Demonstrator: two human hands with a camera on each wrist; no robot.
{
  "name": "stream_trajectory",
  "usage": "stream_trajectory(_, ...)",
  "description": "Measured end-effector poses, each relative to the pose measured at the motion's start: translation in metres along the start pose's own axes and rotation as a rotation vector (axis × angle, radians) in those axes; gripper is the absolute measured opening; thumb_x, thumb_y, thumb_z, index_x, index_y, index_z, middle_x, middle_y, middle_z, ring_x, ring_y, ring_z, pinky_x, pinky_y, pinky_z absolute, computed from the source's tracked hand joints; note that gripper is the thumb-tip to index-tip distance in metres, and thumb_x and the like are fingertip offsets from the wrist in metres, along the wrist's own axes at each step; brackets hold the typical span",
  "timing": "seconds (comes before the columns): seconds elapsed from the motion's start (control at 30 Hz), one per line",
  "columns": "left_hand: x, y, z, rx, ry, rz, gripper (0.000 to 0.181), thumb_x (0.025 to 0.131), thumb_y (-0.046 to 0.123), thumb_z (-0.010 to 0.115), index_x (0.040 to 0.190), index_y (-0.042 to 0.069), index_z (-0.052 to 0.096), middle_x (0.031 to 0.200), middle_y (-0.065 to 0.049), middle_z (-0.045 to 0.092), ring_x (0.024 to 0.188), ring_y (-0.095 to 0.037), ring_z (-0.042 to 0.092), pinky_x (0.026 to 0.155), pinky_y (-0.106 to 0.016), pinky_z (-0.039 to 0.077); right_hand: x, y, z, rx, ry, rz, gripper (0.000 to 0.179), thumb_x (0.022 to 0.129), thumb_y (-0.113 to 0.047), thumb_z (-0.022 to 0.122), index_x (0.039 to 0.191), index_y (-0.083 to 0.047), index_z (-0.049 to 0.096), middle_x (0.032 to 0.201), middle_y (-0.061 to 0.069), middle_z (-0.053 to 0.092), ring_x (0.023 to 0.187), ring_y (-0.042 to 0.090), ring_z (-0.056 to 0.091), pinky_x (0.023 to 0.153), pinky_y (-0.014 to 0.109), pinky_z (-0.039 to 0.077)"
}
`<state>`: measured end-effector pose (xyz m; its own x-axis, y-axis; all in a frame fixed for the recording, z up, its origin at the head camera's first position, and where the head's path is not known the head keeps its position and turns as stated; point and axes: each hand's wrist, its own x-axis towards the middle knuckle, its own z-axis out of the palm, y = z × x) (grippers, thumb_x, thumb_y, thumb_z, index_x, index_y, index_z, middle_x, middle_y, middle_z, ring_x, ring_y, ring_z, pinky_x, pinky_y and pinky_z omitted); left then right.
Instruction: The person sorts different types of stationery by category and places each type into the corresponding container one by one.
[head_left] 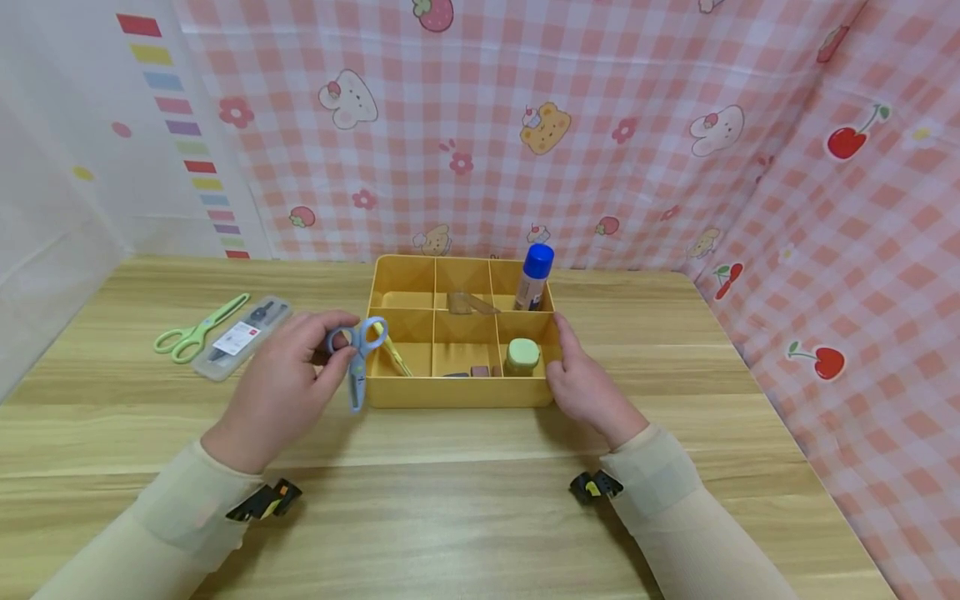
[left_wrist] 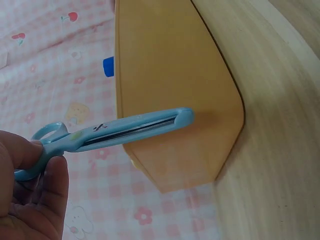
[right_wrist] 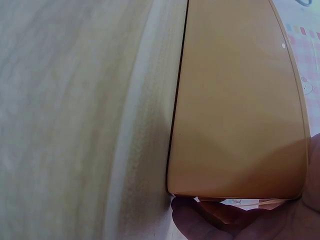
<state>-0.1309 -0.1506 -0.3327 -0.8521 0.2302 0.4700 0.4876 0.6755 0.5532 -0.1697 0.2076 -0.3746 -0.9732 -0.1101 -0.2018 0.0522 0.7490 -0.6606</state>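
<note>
My left hand (head_left: 281,379) pinches light blue scissors (head_left: 358,375) by a handle loop, blades pointing down, just outside the left end of a yellow divided organizer box (head_left: 461,392). In the left wrist view the scissors (left_wrist: 132,131) cross in front of the box wall, blades together. Against the box's right end rests my right hand (head_left: 588,387), fingers along the side and thumb at the near corner. A slim yellow-green tool (head_left: 392,350) leans in the front left compartment. A green-lidded jar (head_left: 522,357) sits front right, and a blue-capped glue stick (head_left: 534,277) stands back right.
Green scissors (head_left: 197,330) and a clear case with a compass (head_left: 242,337) lie on the table left of my left hand. Brownish pieces (head_left: 471,303) show at the back middle compartment; small blocks (head_left: 480,372) lie front middle. A checked cloth (head_left: 465,125) hangs behind.
</note>
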Motion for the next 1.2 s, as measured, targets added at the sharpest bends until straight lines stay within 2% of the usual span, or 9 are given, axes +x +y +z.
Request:
stream_trajectory(0.2,-0.001,0.005,0.000,0.003,0.035,0.030,0.028,0.095,0.001,0.073,0.123,0.003,0.070,0.098,-0.006,0.067,0.090,-0.016,0.057,0.072,-0.024,0.056,0.000,0.000,0.000,0.000,0.002,-0.007,0.075,0.106,-0.017,0.032,0.169,-0.016,-0.008,0.176,0.019,0.011,0.158,0.041,0.026,0.128,0.056,0.022)
stream_trajectory(0.4,0.000,0.012,0.001,0.001,0.077,0.115,0.026,0.092,-0.004,0.074,0.117,0.002,0.070,0.097,-0.005,0.068,0.089,-0.015,0.057,0.071,-0.026,0.051,0.000,0.001,0.000,-0.004,0.003,-0.006,0.074,0.106,-0.017,0.032,0.169,-0.016,-0.008,0.175,0.020,0.012,0.158,0.041,0.028,0.128,0.056,0.022)
stream_trajectory(0.5,0.001,0.016,0.002,-0.007,0.067,0.139,0.025,0.091,-0.006,0.074,0.114,0.003,0.069,0.097,-0.005,0.068,0.089,-0.015,0.056,0.073,-0.030,0.052,-0.001,0.001,0.000,-0.006,0.002,-0.001,0.074,0.106,-0.016,0.031,0.169,-0.017,-0.008,0.175,0.021,0.014,0.157,0.042,0.030,0.128,0.057,0.023)
stream_trajectory(0.77,0.003,0.026,0.006,-0.031,0.019,0.134,0.021,0.093,-0.005,0.073,0.111,0.006,0.069,0.101,-0.003,0.069,0.089,-0.013,0.061,0.076,-0.036,0.057,0.000,0.000,0.001,0.001,-0.001,0.009,0.075,0.106,-0.017,0.032,0.169,-0.017,-0.008,0.175,0.020,0.014,0.158,0.041,0.027,0.128,0.056,0.022)
stream_trajectory(1.03,0.008,0.033,0.005,-0.063,0.029,0.130,0.019,0.095,-0.001,0.073,0.112,0.006,0.069,0.102,-0.002,0.069,0.089,-0.013,0.059,0.075,-0.029,0.053,-0.001,0.000,0.000,-0.008,0.000,-0.001,0.074,0.106,-0.016,0.031,0.169,-0.017,-0.008,0.175,0.021,0.013,0.158,0.042,0.026,0.128,0.056,0.021)
stream_trajectory(1.2,0.012,0.036,0.006,-0.083,0.061,0.131,0.020,0.095,-0.001,0.073,0.113,0.004,0.068,0.102,-0.005,0.069,0.088,-0.014,0.059,0.073,-0.028,0.053,-0.001,0.000,0.000,-0.006,0.002,0.007,0.074,0.106,-0.017,0.031,0.169,-0.017,-0.008,0.175,0.021,0.013,0.158,0.042,0.027,0.128,0.056,0.022)
